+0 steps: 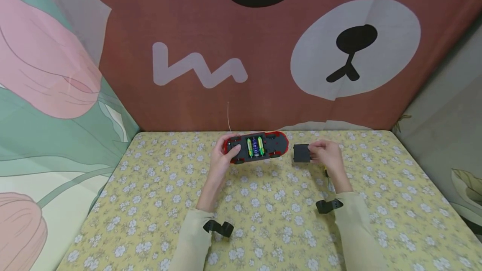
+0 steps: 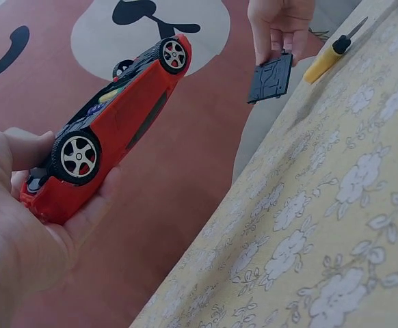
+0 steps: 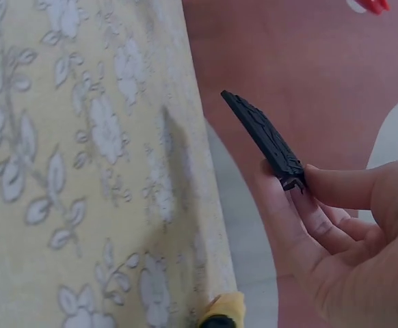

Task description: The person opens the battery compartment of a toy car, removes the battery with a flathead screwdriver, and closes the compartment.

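Note:
My left hand (image 1: pixel 219 158) grips a red toy car (image 1: pixel 278 144) by one end, its black underside turned toward the head view. Inside the car's uncovered battery bay lie several green and purple batteries (image 1: pixel 255 147). In the left wrist view the car (image 2: pixel 134 113) is tilted, with silver-spoked wheels showing. To the right of the car, my right hand (image 1: pixel 329 156) pinches a black battery cover (image 1: pixel 301 153) at its edge between thumb and fingers. The cover (image 3: pixel 267 140) is held up apart from the car, its ribbed face visible in both wrist views.
A yellow-handled screwdriver (image 2: pixel 325 63) lies on the flowered tablecloth (image 1: pixel 263 221) below my right hand. A thin pale antenna (image 1: pixel 228 116) rises from the car's left end. Behind the table hangs a reddish-brown curtain (image 1: pixel 263 74) with a bear face.

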`<state>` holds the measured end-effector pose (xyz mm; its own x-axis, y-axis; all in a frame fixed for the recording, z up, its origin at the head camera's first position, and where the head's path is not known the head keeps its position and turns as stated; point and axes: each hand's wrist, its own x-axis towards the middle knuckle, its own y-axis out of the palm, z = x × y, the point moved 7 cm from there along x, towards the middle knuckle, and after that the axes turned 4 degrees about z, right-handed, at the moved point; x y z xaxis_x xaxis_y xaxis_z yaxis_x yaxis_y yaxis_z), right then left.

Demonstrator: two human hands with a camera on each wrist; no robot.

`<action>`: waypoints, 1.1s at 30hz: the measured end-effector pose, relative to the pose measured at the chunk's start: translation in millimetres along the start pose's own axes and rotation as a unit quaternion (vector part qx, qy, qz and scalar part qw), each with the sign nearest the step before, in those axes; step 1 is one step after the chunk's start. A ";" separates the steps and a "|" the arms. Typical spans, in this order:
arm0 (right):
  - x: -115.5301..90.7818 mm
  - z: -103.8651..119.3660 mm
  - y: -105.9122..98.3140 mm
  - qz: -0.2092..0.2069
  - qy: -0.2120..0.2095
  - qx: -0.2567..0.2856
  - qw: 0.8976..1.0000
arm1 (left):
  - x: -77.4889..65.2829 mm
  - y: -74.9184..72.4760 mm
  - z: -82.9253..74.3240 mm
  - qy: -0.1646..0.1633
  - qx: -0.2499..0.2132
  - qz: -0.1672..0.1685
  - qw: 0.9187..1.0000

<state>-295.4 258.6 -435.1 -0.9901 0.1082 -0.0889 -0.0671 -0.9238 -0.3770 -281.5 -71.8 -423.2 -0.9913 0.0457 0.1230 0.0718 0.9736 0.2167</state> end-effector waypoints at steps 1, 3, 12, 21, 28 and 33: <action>0.6 -1.4 0.3 0.002 0.000 -0.004 1.000 | -0.2 0.0 0.1 0.000 -0.001 0.000 1.000; 2.0 -4.1 0.9 0.005 0.004 -0.007 1.000 | -0.1 0.0 0.4 0.001 -0.001 -0.001 1.000; 6.3 -18.2 5.7 0.035 0.017 -0.026 0.999 | 0.6 -0.7 0.9 -0.003 -0.006 -0.002 1.000; 8.8 -25.2 8.6 0.062 0.017 -0.065 0.996 | 0.6 -2.3 1.0 -0.002 -0.015 -0.009 1.000; 7.5 -23.5 9.5 0.081 0.013 -0.143 0.986 | 0.1 -1.8 0.9 -0.001 -0.017 -0.006 1.000; 4.6 -17.7 8.0 0.068 -0.005 -0.177 0.982 | -0.4 -2.0 0.0 0.000 -0.008 -0.001 1.000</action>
<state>-298.3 258.1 -454.9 -0.9881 -0.0124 -0.1532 0.1115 -0.7443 -0.6585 -281.2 -73.8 -423.8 -0.9914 0.0436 0.1234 0.0716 0.9702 0.2317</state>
